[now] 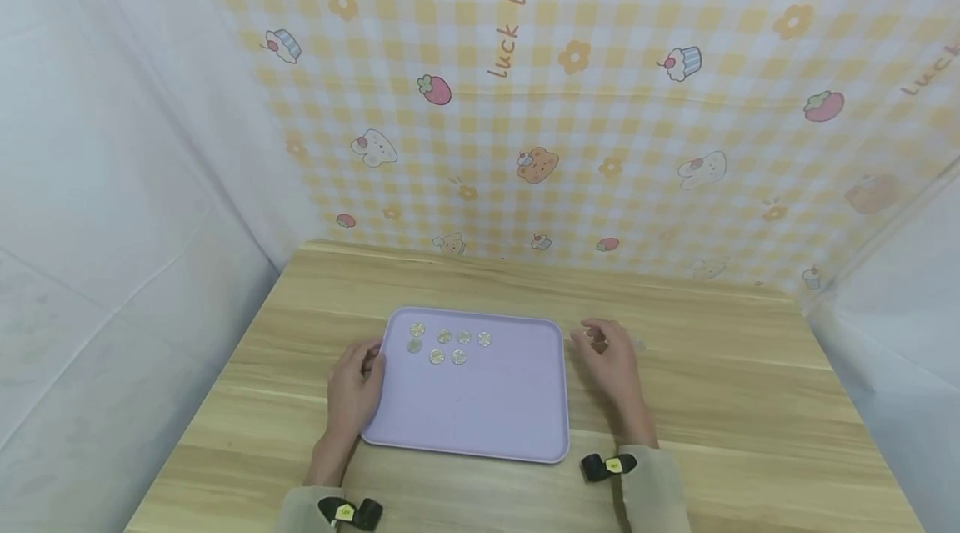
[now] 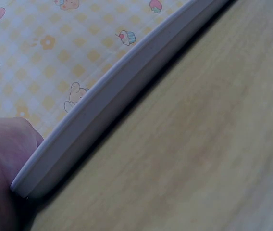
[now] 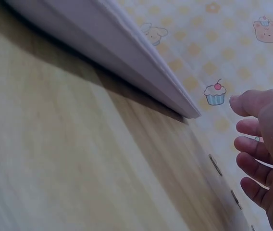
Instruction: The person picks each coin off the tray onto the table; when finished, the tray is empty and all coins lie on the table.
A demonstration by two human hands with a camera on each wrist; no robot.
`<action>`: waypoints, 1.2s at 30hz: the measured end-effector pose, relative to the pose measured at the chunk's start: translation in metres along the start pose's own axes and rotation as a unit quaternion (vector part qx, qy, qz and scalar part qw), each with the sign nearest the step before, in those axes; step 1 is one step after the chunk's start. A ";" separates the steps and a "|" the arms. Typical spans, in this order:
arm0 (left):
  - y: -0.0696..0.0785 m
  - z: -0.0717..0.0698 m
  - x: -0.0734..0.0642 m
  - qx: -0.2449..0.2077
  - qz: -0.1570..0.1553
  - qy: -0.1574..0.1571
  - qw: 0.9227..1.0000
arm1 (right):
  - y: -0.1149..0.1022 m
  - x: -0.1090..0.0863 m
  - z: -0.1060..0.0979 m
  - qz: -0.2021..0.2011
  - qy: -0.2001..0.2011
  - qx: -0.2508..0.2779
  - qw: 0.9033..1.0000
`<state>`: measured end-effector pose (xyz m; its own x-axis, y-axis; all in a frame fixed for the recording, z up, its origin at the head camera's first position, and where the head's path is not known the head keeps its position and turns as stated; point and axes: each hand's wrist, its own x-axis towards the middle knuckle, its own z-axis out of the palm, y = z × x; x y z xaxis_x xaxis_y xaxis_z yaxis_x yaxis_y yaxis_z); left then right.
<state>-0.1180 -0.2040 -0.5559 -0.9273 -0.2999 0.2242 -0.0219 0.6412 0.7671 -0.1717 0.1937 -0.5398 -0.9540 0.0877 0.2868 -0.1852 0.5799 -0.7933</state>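
A lavender tray (image 1: pixel 465 416) lies on the wooden table, with several shiny coins (image 1: pixel 444 337) in loose rows in its upper left part. My left hand (image 1: pixel 354 389) holds the tray's left rim, and in the left wrist view part of that hand (image 2: pixel 4 159) touches the tray's corner. To the right of the tray, my right hand (image 1: pixel 615 362) hovers low over the table with loosely bent fingers. In the right wrist view a gap shows between thumb and fingers, and nothing visible is held. Coins on the table (image 3: pixel 215 164) lie near its fingers, seen edge-on.
The wooden table (image 1: pixel 720 399) extends around the tray. Behind it hangs a yellow checked cloth (image 1: pixel 480 133) with cartoon prints, and white cloth (image 1: pixel 112 224) hangs at the left side. Each wrist wears a black camera band (image 1: pixel 609 466).
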 end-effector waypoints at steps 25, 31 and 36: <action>0.001 0.001 0.001 0.001 0.006 0.003 1.000 | -0.018 -0.005 0.022 -0.013 -0.028 0.014 0.999; 0.001 0.001 0.001 0.004 0.005 0.002 1.000 | -0.023 -0.007 0.032 -0.069 -0.013 -0.007 0.998; 0.001 0.001 0.000 0.004 0.005 0.005 1.000 | -0.027 -0.007 0.039 -0.096 -0.013 -0.016 0.995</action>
<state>-0.1185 -0.2025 -0.5554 -0.9237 -0.3002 0.2380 -0.0158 0.6505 0.7593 -0.1690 0.1456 -0.5419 -0.9078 -0.0486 0.4166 -0.3576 0.6087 -0.7082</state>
